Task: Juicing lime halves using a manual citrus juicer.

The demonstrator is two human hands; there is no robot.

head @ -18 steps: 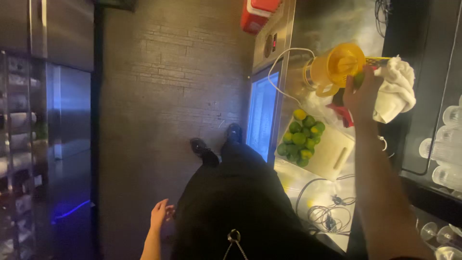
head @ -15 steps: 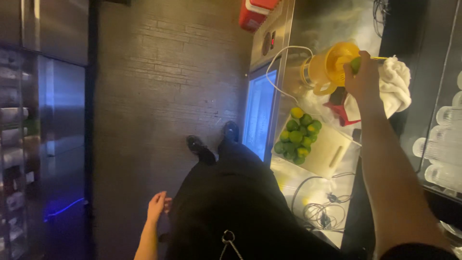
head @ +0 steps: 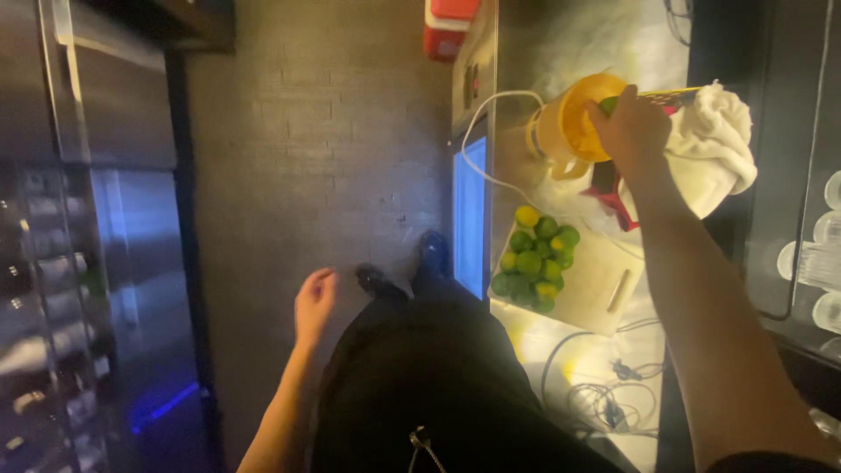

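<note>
My right hand (head: 632, 131) reaches out over the counter and presses a green lime half (head: 609, 104) into the top of a yellow electric citrus juicer (head: 562, 131). A pile of whole limes (head: 534, 257) lies on a white cutting board (head: 596, 289) nearer to me, below that arm. My left hand (head: 314, 302) hangs at my side over the dark floor, fingers loosely apart, holding nothing. My dark trousers and shoes show between the two arms.
A white cloth (head: 714, 149) sits just right of the juicer, with a red object (head: 613, 197) under it. The juicer's white cord (head: 491, 140) loops over the counter edge. Tangled cables (head: 604, 398) lie on the near counter. A steel fridge (head: 79, 219) stands left; glasses (head: 823, 263) far right.
The view has swung a little. My right hand has settled onto the top of the juicer with the lime half, and my left hand has risen slightly at my side.
</note>
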